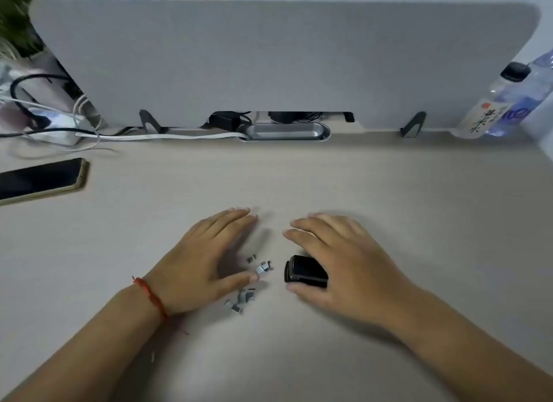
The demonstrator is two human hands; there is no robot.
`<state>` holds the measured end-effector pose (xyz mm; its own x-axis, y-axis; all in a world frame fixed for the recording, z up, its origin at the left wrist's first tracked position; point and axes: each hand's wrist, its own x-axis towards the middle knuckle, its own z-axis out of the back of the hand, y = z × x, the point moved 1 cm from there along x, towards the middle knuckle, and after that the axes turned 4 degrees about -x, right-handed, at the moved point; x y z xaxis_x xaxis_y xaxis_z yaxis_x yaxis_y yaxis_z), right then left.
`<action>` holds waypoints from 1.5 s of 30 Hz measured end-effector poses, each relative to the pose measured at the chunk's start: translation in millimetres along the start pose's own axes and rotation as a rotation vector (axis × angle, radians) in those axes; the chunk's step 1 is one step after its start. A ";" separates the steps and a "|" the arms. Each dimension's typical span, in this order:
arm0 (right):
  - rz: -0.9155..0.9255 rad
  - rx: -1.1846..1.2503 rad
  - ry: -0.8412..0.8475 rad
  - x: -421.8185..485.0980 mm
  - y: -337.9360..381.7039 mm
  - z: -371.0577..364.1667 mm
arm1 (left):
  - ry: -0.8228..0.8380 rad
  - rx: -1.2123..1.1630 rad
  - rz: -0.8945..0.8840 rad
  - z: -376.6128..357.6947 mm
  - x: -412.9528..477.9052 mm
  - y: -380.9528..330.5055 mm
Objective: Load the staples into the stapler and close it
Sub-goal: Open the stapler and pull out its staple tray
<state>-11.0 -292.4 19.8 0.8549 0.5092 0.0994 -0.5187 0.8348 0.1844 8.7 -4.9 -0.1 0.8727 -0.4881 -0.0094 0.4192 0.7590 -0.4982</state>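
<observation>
- The small black stapler [302, 270] lies on the bench [299, 177], near its front middle. Its left end is bare and its right part is covered by the right hand [341, 261].
- The right hand's grip is released: the fingers stretch out flat beyond the stapler and the thumb lies along its near side, not curled round it.
- Loose grey staples [263, 267] lie in short broken strips just left of the stapler, with a second small heap [241, 301] left of it and nearer the person.
- The left hand [203, 261] lies flat left of the stapler, grip released and fingers straight, its thumb tip just beside the staples. A red string bracelet [151, 297] circles its wrist.
- Beyond the stapler, bare bench runs up to a grey divider panel [284, 60] along the far edge.
- At the panel's foot, straight behind the stapler, an oval grey cable tray [284, 131] is sunk into the bench, and a white cable [167, 136] runs into its left end.
- Far left of the stapler a dark phone [42, 178] lies flat at the bench's left edge. Behind it are a white power strip [57, 126] and tangled leads.
- Far right of the stapler and behind it, a clear bottle [502, 102] with a black cap stands against the panel's end. What is in it is unclear.
</observation>
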 end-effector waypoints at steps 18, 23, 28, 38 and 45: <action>-0.058 -0.148 -0.344 -29.3 10.5 -41.4 | 0.036 0.156 -0.200 -26.0 -26.2 4.5; -0.077 -0.027 -0.318 -34.0 9.9 -42.3 | 0.015 0.118 -0.236 -26.3 -29.7 2.2; -0.079 0.158 -0.295 -39.3 0.9 -44.0 | -0.014 0.056 -0.250 -25.2 -30.9 5.2; -0.084 0.249 -0.275 -39.3 -4.5 -42.2 | 0.015 -0.029 -0.168 -23.1 -29.9 2.6; -0.073 0.307 -0.207 -46.1 -14.6 -40.2 | -0.029 -0.128 -0.131 -22.8 -29.2 5.6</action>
<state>-43.2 -319.7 -26.7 0.8901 0.3709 0.2650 -0.4554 0.7498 0.4800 -20.2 3.8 -22.4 0.8207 -0.5647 0.0871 0.4958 0.6280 -0.5999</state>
